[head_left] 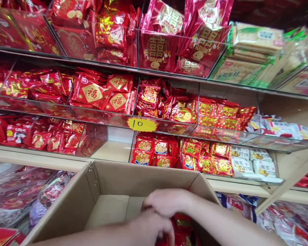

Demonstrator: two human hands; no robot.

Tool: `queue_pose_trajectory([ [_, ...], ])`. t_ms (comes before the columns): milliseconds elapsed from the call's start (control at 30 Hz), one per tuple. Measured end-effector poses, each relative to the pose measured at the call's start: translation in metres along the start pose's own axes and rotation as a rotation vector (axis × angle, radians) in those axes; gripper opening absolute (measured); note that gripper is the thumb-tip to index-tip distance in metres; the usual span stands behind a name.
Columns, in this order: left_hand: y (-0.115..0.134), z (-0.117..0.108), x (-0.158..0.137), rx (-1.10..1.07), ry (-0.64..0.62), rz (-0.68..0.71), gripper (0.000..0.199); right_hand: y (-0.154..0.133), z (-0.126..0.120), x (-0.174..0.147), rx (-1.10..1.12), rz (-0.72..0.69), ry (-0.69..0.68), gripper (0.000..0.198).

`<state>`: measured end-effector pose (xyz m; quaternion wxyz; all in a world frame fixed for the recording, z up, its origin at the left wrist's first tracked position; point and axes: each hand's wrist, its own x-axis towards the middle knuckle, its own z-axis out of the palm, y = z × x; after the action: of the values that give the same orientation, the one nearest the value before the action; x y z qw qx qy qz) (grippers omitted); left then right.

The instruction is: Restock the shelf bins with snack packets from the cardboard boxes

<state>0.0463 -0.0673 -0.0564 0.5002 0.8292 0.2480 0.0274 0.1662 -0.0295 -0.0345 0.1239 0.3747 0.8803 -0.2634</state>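
An open cardboard box (66,205) stands in front of me, with red snack packets (183,229) in its right part. Both hands reach inside it and overlap. My left hand (151,227) comes from the lower left, its fingers bent down at the packets and smeared by motion. Crossing just above it from the right is my right hand (166,202), the back of it towards me and its fingers hidden. Whether either hand holds a packet cannot be made out. Bare box floor (107,210) shows to the left of the hands.
Shelves with clear dividers rise behind the box, filled with red packets (91,92), pink packets (157,48), white packets (242,164) and green-edged biscuit packs (256,37). A yellow price tag (142,124) marked 10 hangs on the middle shelf edge. Bagged goods (12,191) lie left of the box.
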Motion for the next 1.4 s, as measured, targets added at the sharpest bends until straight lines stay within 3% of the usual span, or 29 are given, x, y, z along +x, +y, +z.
queue_pose_trajectory([
  [67,0.009,-0.025,0.0,-0.123,0.178,-0.057,0.019,0.012,-0.016,-0.013,0.312,-0.014,0.213,0.025],
  [133,0.017,-0.049,-0.002,-0.396,0.419,0.021,0.016,0.021,-0.025,-0.022,0.673,-0.031,0.385,0.042],
  [233,0.024,-0.074,-0.007,-0.569,0.68,0.08,0.017,0.024,-0.028,-0.028,1.204,-0.132,0.515,0.055],
  [300,0.025,-0.081,-0.009,-0.623,0.775,0.083,0.019,0.021,-0.027,-0.027,1.321,-0.177,0.554,0.049],
  [400,0.025,-0.082,-0.01,-0.651,0.811,0.069,0.029,0.014,-0.025,-0.023,1.301,-0.236,0.619,0.041],
  [500,0.025,-0.083,-0.011,-0.623,0.74,0.023,0.032,0.01,-0.024,-0.019,1.267,-0.326,0.659,0.036],
  [667,0.022,-0.086,-0.012,-0.618,0.759,-0.03,0.029,0.007,-0.021,-0.017,1.224,-0.317,0.729,0.03],
  [767,0.021,-0.085,-0.012,-0.663,0.818,0.007,0.027,0.007,-0.02,-0.017,1.198,-0.274,0.779,0.03],
  [967,0.023,-0.089,-0.016,-0.825,0.856,0.136,0.02,0.012,-0.022,-0.02,1.14,-0.262,0.701,0.038],
  [1100,0.024,-0.094,-0.02,-0.98,0.733,0.158,0.019,0.017,-0.022,-0.023,0.77,-0.237,0.958,0.029],
  [1233,0.026,-0.091,-0.023,-1.014,0.501,-0.047,0.029,0.016,-0.019,-0.022,0.349,-0.353,1.179,0.033],
  [1333,0.026,-0.087,-0.022,-0.91,0.523,-0.034,0.037,0.014,-0.018,-0.021,0.372,-0.383,1.21,0.039],
  [1400,0.025,-0.086,-0.02,-0.844,0.624,0.047,0.048,0.014,-0.019,-0.02,0.63,-0.334,1.217,0.041],
])
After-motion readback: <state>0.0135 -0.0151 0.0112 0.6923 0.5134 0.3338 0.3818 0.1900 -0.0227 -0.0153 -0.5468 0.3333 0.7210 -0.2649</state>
